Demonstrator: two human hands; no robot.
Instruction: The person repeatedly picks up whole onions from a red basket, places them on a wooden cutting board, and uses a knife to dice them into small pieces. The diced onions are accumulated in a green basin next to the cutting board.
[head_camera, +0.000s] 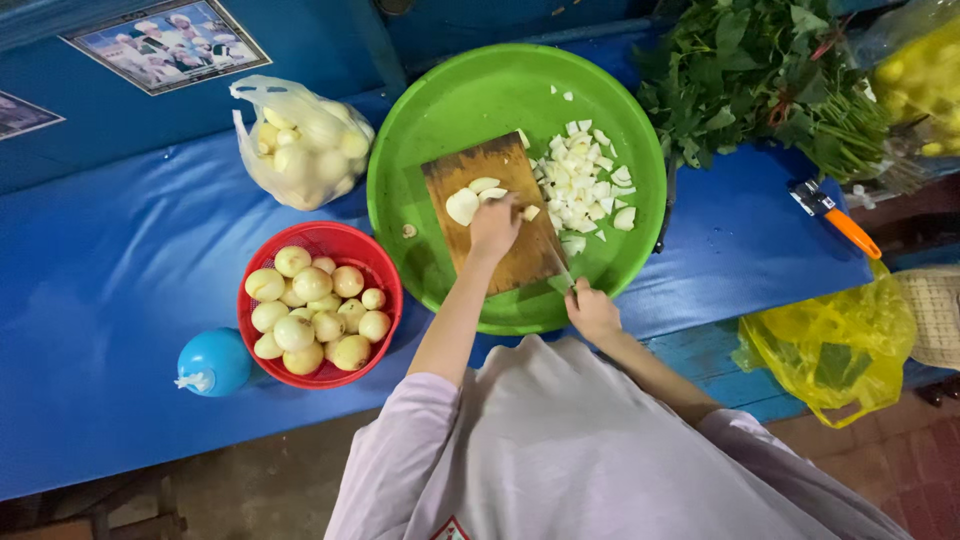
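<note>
A wooden cutting board (480, 172) lies inside a big green round tray (450, 100). My left hand (494, 226) presses on a piece of peeled onion (463, 205) on the board. My right hand (592, 310) grips a knife (560, 272) at the board's near right corner, its blade pointing toward the left hand. A heap of chopped onion pieces (585, 185) sits in the tray to the right of the board.
A red basket (345, 243) of peeled onions stands left of the tray, a clear bag of onions (305, 145) behind it, a blue round container (212, 362) at its left. Leafy greens (760, 70), an orange-handled peeler (835, 218) and a yellow bag (835, 350) lie right.
</note>
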